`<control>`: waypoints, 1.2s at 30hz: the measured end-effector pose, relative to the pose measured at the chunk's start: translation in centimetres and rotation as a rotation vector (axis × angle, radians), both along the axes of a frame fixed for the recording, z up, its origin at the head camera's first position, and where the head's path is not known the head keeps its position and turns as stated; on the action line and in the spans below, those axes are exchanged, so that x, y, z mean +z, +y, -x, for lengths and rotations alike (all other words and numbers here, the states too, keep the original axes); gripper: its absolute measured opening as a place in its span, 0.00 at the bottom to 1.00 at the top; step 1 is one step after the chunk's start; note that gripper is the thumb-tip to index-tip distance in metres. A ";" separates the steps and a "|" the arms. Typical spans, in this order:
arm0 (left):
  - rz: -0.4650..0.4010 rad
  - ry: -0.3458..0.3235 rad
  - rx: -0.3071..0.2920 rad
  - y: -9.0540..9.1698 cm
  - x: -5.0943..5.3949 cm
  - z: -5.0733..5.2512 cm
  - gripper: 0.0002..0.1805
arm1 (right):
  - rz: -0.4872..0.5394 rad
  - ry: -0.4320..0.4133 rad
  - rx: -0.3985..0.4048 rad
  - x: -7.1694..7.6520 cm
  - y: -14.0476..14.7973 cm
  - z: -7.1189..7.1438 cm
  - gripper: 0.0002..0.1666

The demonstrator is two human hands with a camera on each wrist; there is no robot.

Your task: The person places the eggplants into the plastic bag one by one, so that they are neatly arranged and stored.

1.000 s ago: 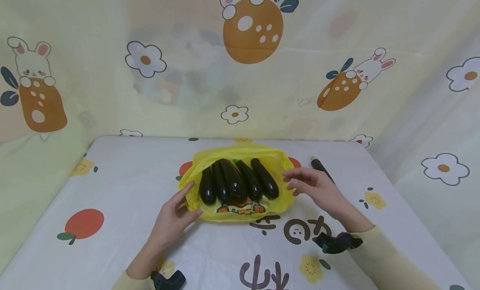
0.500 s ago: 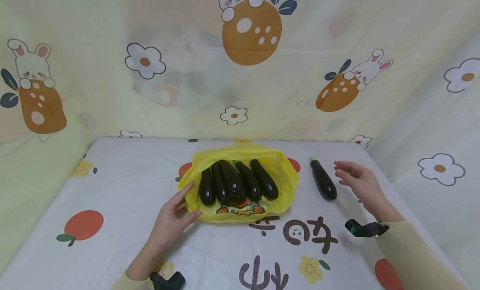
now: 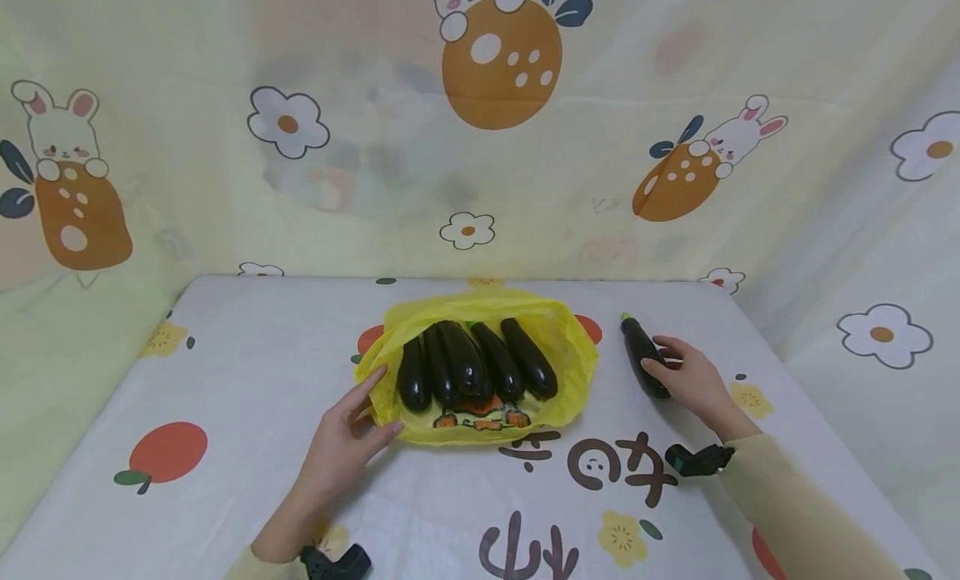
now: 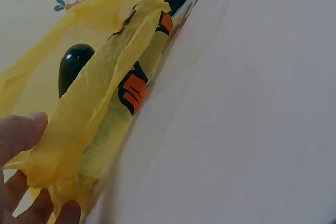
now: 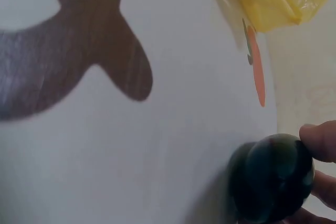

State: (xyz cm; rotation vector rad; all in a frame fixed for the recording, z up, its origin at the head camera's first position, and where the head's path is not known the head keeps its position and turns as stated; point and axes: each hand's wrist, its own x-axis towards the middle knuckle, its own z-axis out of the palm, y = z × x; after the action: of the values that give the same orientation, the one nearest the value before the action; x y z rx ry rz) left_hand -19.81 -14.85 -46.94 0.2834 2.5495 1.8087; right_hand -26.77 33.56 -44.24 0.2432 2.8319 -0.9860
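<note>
A yellow plastic bag (image 3: pixel 570 397) lies spread on the table with its mouth facing me. Several dark, glossy eggplants (image 3: pixel 461 359) rest side by side inside it. My left hand (image 3: pixel 345 438) holds the bag's left edge, thumb and fingers on either side of the film in the left wrist view. To the right of the bag, a single eggplant (image 3: pixel 636 347) lies on the table, its green stem end pointing away. My right hand (image 3: pixel 693 384) grips its near half. In the right wrist view, the thumb and fingers lie around that eggplant (image 5: pixel 273 182).
A white cloth (image 3: pixel 262 380) printed with fruit, flowers and lettering covers the table. Behind and at the sides hangs a pale yellow curtain (image 3: pixel 360 205) with rabbit prints. Each wrist wears a black strap.
My right hand left the bag's right edge, swung right past the lone eggplant, then came back left and took hold of it. The left hand and bag stayed in place.
</note>
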 end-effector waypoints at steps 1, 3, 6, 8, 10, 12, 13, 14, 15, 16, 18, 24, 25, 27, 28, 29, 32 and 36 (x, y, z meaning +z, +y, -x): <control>-0.002 0.001 -0.001 0.0 0.0 0.0 0.43 | -0.001 0.000 -0.005 0.0 -0.1 0.0 0.41; -0.003 0.001 -0.001 0.0 0.0 0.0 0.43 | -0.004 0.002 -0.009 0.0 -0.2 0.0 0.41; -0.006 -0.005 -0.001 0.0 0.0 0.0 0.43 | -0.007 0.006 -0.010 0.0 -0.2 -0.1 0.40; -0.004 -0.013 0.001 0.1 0.0 0.0 0.43 | -0.005 0.011 -0.011 0.0 -0.1 -0.3 0.40; -0.004 -0.020 0.003 0.1 0.0 0.0 0.43 | 0.001 0.021 -0.014 0.3 -0.1 -0.5 0.40; -0.004 -0.021 0.004 0.1 0.0 -0.1 0.42 | 0.024 0.033 -0.020 0.8 -0.1 -0.8 0.41; -0.005 -0.020 0.004 0.1 0.0 -0.1 0.42 | 0.043 0.037 -0.021 1.2 -0.1 -1.0 0.41; -0.006 -0.017 0.003 0.1 0.0 -0.1 0.42 | 0.065 0.042 -0.024 1.6 -0.1 -1.2 0.41; -0.006 -0.014 0.003 0.1 0.0 -0.1 0.43 | 0.085 0.052 -0.027 2.1 -0.2 -1.4 0.41; -0.006 -0.011 0.002 0.1 -0.1 0.0 0.43 | 0.114 0.060 -0.027 2.6 -0.2 -1.6 0.41; -0.004 -0.003 0.001 0.1 0.0 0.0 0.43 | 0.153 0.088 -0.021 3.8 -0.5 -2.1 0.40; 0.005 -0.004 0.003 0.1 0.0 0.0 0.43 | 0.213 0.212 0.068 6.8 -1.6 -4.2 0.33; 0.006 -0.005 0.004 0.0 0.1 0.0 0.43 | 0.231 0.235 0.097 7.2 -1.9 -4.6 0.32; 0.005 -0.008 0.003 0.0 0.1 0.0 0.43 | 0.268 0.279 0.165 7.7 -2.6 -5.2 0.28; 0.002 -0.008 0.002 0.0 0.1 0.0 0.43 | 0.283 0.296 0.200 7.9 -3.0 -5.5 0.27; 0.002 -0.008 0.003 0.0 0.1 0.1 0.43 | 0.299 0.307 0.235 8.1 -3.5 -5.8 0.26; 0.000 -0.002 0.000 0.0 0.0 0.1 0.43 | 0.342 0.315 0.331 8.5 -4.8 -6.5 0.24; -0.004 0.002 -0.006 0.0 -0.1 0.1 0.43 | 0.389 0.291 0.427 8.8 -6.4 -7.2 0.24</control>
State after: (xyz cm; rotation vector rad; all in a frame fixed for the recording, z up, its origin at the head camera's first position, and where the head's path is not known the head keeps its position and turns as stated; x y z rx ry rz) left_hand -19.88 -14.87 -47.03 0.2924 2.5444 1.8122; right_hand -19.55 27.12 -35.46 -0.5613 2.6619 -1.5184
